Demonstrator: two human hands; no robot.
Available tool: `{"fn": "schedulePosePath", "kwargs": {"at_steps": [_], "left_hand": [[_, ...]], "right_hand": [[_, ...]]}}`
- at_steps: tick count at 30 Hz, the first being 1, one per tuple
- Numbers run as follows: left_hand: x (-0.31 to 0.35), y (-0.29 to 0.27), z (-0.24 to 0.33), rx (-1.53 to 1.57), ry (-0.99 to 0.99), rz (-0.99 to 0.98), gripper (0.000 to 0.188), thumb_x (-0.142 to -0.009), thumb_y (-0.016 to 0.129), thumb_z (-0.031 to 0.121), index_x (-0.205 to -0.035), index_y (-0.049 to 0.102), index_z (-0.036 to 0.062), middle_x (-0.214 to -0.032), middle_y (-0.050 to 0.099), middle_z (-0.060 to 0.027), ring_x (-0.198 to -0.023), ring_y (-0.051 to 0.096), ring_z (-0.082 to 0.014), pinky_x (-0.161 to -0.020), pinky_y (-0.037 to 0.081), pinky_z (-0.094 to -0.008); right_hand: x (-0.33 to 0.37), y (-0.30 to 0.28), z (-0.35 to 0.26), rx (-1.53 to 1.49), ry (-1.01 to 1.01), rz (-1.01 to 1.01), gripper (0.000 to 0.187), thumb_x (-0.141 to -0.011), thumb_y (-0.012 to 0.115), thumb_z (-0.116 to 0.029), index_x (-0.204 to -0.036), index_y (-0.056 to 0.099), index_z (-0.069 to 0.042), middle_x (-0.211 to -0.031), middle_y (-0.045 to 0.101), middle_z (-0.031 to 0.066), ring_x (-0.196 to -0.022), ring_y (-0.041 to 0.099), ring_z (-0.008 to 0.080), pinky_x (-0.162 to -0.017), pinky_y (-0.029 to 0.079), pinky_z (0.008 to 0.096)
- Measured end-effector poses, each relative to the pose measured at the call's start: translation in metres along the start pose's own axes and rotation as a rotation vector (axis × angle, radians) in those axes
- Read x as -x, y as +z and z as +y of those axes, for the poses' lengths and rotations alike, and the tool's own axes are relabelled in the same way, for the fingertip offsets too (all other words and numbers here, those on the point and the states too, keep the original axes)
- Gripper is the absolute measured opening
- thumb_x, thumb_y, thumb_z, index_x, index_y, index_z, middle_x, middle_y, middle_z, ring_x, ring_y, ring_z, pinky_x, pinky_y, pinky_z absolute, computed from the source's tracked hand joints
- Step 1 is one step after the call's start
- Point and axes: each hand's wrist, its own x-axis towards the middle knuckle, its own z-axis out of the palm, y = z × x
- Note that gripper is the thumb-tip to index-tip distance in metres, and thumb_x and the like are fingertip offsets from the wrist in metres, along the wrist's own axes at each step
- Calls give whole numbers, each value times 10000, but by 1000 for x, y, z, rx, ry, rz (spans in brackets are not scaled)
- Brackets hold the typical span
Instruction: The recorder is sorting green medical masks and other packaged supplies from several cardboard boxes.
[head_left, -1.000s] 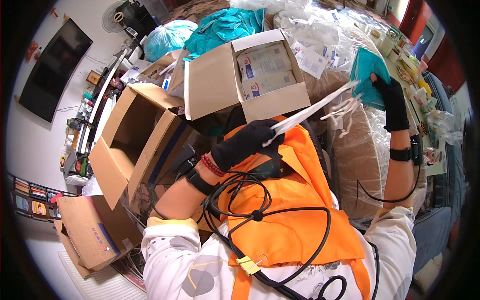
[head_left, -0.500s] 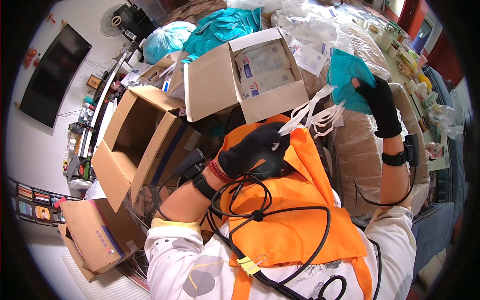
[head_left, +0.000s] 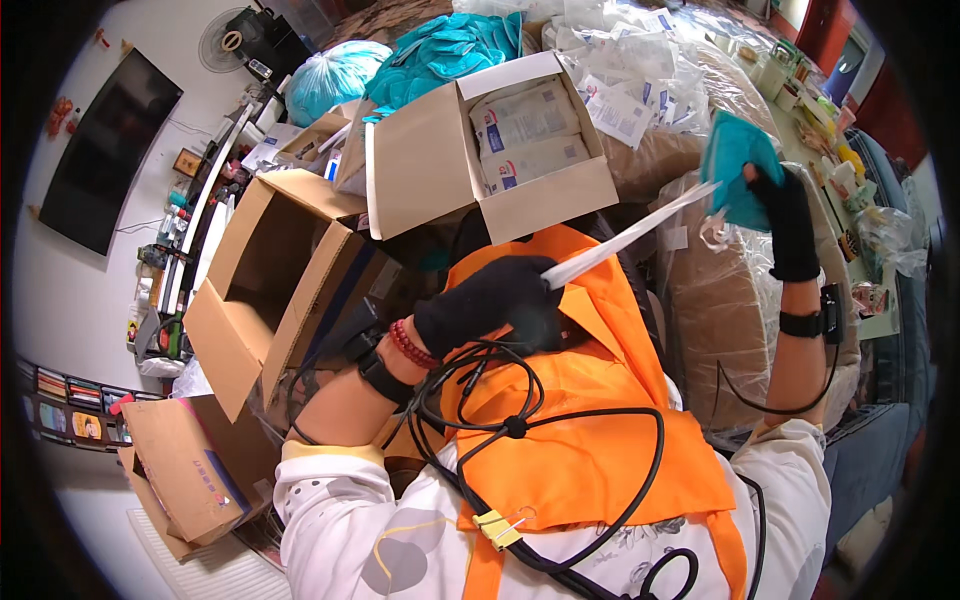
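In my right hand [head_left: 785, 220], gloved in black with bare fingertips, I grip a small stack of teal face masks [head_left: 737, 165] at the upper right. White elastic straps [head_left: 630, 238] run from the masks down to my left hand [head_left: 490, 305]. That hand wears a black glove too and is closed around the strap ends, in front of my orange apron [head_left: 585, 455]. The straps are stretched nearly straight between both hands, with a few short loops hanging under the masks. Beyond my hands, an open carton [head_left: 545, 215] holds white printed packets [head_left: 535, 135].
An open empty-looking brown box [head_left: 235, 340] stands to the left, another box [head_left: 185, 460] below it. A pile of teal masks [head_left: 440, 60] and white packets [head_left: 630, 100] lie at the back. Plastic-lined cartons [head_left: 715, 330] stand right. A black cable [head_left: 655, 440] loops over my apron.
My right hand has moved right and slightly down with the masks. My left hand has drawn back leftward, and the loose, looped straps have become taut.
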Motion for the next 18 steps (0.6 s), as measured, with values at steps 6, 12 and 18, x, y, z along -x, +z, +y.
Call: {"fn": "schedulePosePath", "kwargs": {"at_steps": [6, 12, 18], "left_hand": [[-14, -7, -18, 295, -67, 81, 185, -948, 499, 206, -950, 564, 33, -734, 505, 22, -628, 510, -53, -560, 429, -193], [-36, -6, 14, -420, 72, 147, 165, -951, 513, 168, -983, 583, 22, -769, 578, -42, -724, 585, -104, -623, 486, -279], [-20, -7, 79, -1083, 630, 295, 203, -902, 586, 155, -1045, 614, 13, -931, 661, -182, -864, 644, -367, -769, 512, -381]], "right_hand": [[17, 11, -40, -363, -110, -185, 453, -854, 707, -385, -1115, 622, -24, -954, 613, -7, -840, 535, 84, -750, 448, 258], [50, 59, -36, -1281, -241, -917, 438, -939, 569, -201, -1311, 496, 18, -1257, 592, 152, -1137, 583, 243, -983, 467, 396], [63, 85, -93, -368, -271, -1391, 551, -829, 740, -91, -1320, 501, -15, -1138, 637, 73, -1043, 548, 93, -915, 477, 313]]}}
